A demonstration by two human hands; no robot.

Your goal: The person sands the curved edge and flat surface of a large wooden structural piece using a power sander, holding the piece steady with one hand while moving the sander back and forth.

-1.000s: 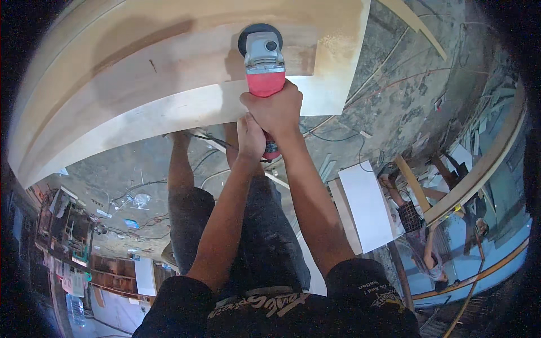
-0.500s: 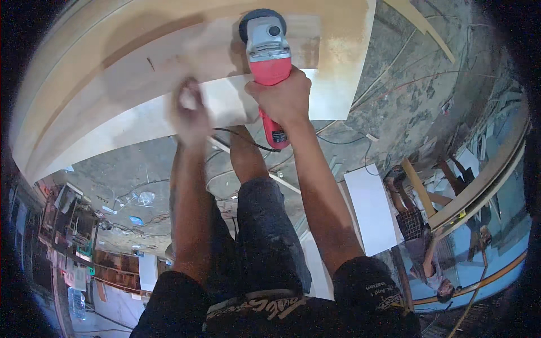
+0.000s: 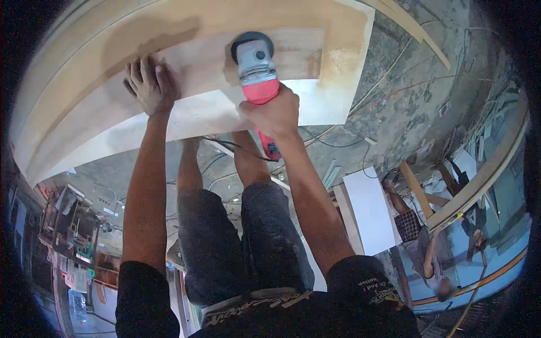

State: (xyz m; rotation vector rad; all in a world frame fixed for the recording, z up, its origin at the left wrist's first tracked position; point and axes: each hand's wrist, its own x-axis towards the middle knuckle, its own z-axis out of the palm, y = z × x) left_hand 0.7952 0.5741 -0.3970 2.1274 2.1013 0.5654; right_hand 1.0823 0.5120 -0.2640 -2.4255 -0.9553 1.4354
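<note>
Head view: the right hand (image 3: 276, 112) is closed around the red body of a power tool (image 3: 262, 91), with the thumb lying on the left side of it. The power tool is above the board (image 3: 304, 50), near the middle of its length as seen here. Its grey head points away from the person, and a round dark disc (image 3: 236, 48) is under this head; whether the disc touches the wood, I cannot tell. The left hand (image 3: 149, 87) grasps nothing; it is open, palm down, with spread fingers, and it seems to rest on the board, to the left of the power tool.

The board is pale and wide, with a long curved band of darker wood colour and a whiter strip along the near edge. A black cable (image 3: 213, 139) runs near the rear end of the power tool. Below are the person's dark shorts (image 3: 211, 242) and the grey floor (image 3: 417, 79). Farther to the right, a white panel (image 3: 367, 211) lies near a co-worker (image 3: 431, 259), beside a long curved wooden strip (image 3: 484, 169).
</note>
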